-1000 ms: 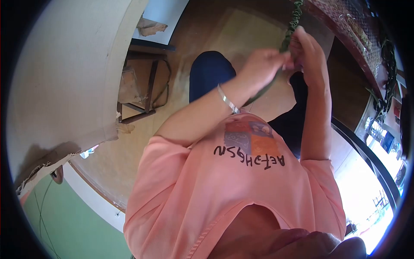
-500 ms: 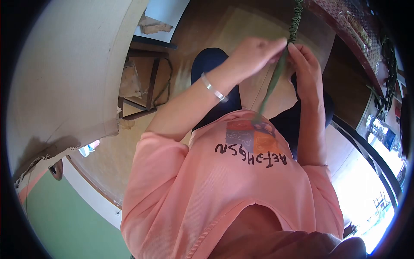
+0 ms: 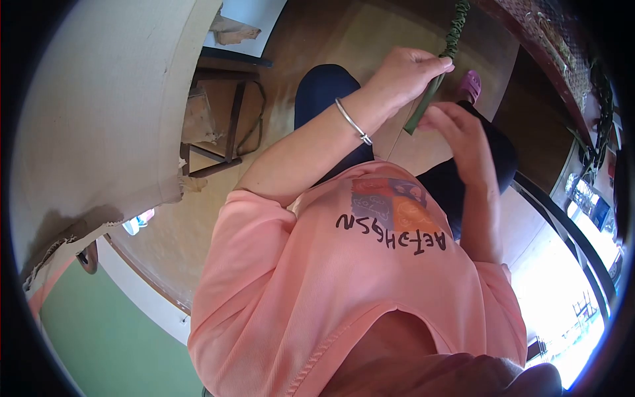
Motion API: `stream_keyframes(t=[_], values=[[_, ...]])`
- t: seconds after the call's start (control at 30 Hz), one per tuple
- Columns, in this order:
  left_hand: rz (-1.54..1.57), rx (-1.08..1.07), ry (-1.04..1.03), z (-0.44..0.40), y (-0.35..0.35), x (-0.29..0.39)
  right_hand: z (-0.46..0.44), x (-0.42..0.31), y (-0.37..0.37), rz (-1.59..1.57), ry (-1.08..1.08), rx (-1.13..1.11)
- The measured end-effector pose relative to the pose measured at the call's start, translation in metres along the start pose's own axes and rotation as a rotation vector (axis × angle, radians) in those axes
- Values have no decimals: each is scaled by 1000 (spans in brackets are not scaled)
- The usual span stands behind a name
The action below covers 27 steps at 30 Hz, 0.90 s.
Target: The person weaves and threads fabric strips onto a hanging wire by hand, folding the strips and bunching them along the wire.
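My left hand point(image 3: 418, 74) is closed in a pinch on a green strip point(image 3: 424, 106), just below the point where it joins a knotted, plaited green length point(image 3: 454, 30). That plaited part runs up out of view. Below the pinch, the flat strip hangs slanting down to the left. My right hand point(image 3: 460, 129) is beside the strip's lower end, with its fingers loosely bent and a little blurred. Nothing shows inside those fingers; whether their tips brush the strip is unclear. A silver bangle point(image 3: 353, 122) circles my left wrist.
A pink slipper point(image 3: 471, 86) is on my foot upon the wooden floor point(image 3: 390, 26). To the left stand a pale board point(image 3: 99, 112) with a torn edge and a dark-framed stool point(image 3: 231, 126). A red-edged mesh rack point(image 3: 555, 73) is at the upper right.
My right hand has come away from the joint and moved down beside the strip. The strip's hanging part looks shorter. My left hand still pinches near the joint.
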<state>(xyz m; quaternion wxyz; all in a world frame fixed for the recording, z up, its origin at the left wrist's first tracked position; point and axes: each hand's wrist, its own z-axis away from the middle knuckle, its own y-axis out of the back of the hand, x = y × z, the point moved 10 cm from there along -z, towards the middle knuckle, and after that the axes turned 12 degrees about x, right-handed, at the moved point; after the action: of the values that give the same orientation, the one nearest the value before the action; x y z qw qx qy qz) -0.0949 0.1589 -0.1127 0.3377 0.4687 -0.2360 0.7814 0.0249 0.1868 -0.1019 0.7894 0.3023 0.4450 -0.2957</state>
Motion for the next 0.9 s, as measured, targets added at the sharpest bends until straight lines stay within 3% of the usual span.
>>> stream_keyframes(t=[0.2, 0.27, 0.3, 0.37, 0.43, 0.7, 0.8, 0.87, 0.9], values=[[-101, -25, 50, 3, 5, -1, -29, 3, 0, -223, 14, 70], [-99, 85, -159, 4, 22, 15, -34, 1, 4, -223, 5, 69], [-101, 81, -159, 9, 29, 18, -36, 0, 7, -225, -9, 71], [-437, -14, -162, 26, 31, 15, -38, 1, 11, -230, -38, 78], [-279, -118, -98, 45, 16, 2, -37, -6, 9, -230, 7, 116], [-166, -37, -130, 33, 12, 2, -25, -12, 4, 34, 18, 11], [-276, -119, -187, 28, 11, 13, -23, -19, 5, -26, 16, 2], [-587, -344, -452, 36, -2, 35, -21, -19, 7, -67, -14, -16], [-609, -326, -404, 29, 6, 46, -21, -19, 4, -144, 0, -67]])
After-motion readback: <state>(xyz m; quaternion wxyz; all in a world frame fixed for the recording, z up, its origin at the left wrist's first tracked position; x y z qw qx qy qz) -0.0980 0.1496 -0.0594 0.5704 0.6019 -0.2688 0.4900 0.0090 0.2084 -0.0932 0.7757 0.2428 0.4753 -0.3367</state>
